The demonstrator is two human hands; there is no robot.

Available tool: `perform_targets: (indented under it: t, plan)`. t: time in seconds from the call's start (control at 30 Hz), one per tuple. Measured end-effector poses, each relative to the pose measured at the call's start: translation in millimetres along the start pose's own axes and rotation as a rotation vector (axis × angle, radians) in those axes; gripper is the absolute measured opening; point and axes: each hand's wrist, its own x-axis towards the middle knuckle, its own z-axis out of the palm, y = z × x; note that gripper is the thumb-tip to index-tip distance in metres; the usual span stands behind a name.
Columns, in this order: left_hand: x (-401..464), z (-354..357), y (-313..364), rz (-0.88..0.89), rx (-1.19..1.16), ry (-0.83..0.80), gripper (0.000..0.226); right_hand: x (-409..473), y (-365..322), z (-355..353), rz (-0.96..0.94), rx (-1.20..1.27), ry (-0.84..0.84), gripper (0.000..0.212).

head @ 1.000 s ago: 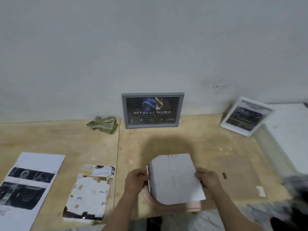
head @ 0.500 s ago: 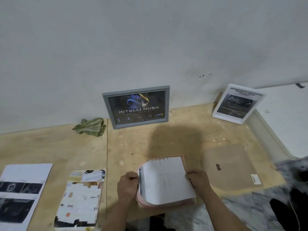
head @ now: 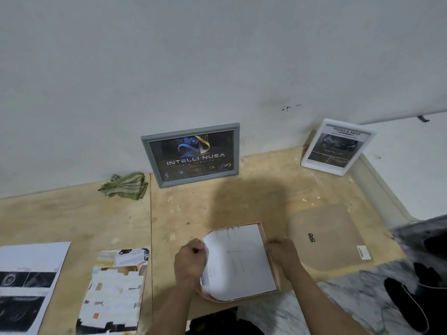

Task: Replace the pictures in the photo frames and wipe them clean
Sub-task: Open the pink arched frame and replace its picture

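Left hand (head: 189, 263), fingers curled, pinches the curling left edge of the white sheet (head: 238, 261); right hand (head: 281, 251) grips its right edge. The sheet lies in the pink frame (head: 275, 274), face-down on the wooden board (head: 193, 213).

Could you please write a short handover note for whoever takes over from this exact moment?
Left hand pinches the left edge of the white sheet; right hand grips its right edge, over the pink frame.
Backing board lies to the right, off the frame.
Grey frame and white frame lean on the wall, filled.
Left: seat sheet, refit backing, wipe with green cloth.
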Motion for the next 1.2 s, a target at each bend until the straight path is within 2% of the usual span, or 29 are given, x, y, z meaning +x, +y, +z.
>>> perform_targets:
  t: [0.13,0.3,0.47,0.53,0.57,0.67,0.73,0.8,0.93,1.0,1.07,1.13,1.2]
  plan:
    - [-1,15,28,0.085,0.034,-0.088,0.019,-8,-1,-16,0.011,0.004,0.06,0.015]
    - [-9,60,68,0.137,0.018,-0.23,0.019,10,15,-72,-0.023,0.062,0.15,0.015]
    - [-25,122,122,0.071,0.024,-0.482,0.015,40,30,-148,0.037,0.006,0.285,0.026]
    - [-25,154,139,0.051,0.148,-0.523,0.035,62,37,-180,0.081,-0.072,0.321,0.016]
    - [-25,166,144,0.053,0.246,-0.521,0.041,69,42,-193,0.098,-0.13,0.337,0.011]
    - [-21,200,149,0.017,0.389,-0.449,0.037,96,60,-224,0.165,-0.331,0.293,0.035]
    - [-21,213,153,-0.008,0.379,-0.417,0.029,105,65,-234,0.173,-0.379,0.242,0.029]
    - [-17,223,154,-0.062,0.271,-0.386,0.017,112,66,-238,0.144,-0.371,0.257,0.018]
    - [4,231,138,-0.14,0.096,-0.376,0.047,123,72,-247,0.17,-0.221,0.265,0.013]
    - [23,232,116,-0.176,0.059,-0.395,0.039,124,74,-249,0.197,-0.067,0.259,0.018]
    - [9,209,140,-0.206,-0.029,-0.405,0.026,122,72,-249,0.247,0.091,0.306,0.013]
    - [3,184,157,-0.22,-0.137,-0.381,0.031,115,62,-241,0.257,0.152,0.306,0.011]
    - [12,153,151,-0.212,-0.204,-0.319,0.03,107,45,-221,0.214,0.166,0.231,0.019]
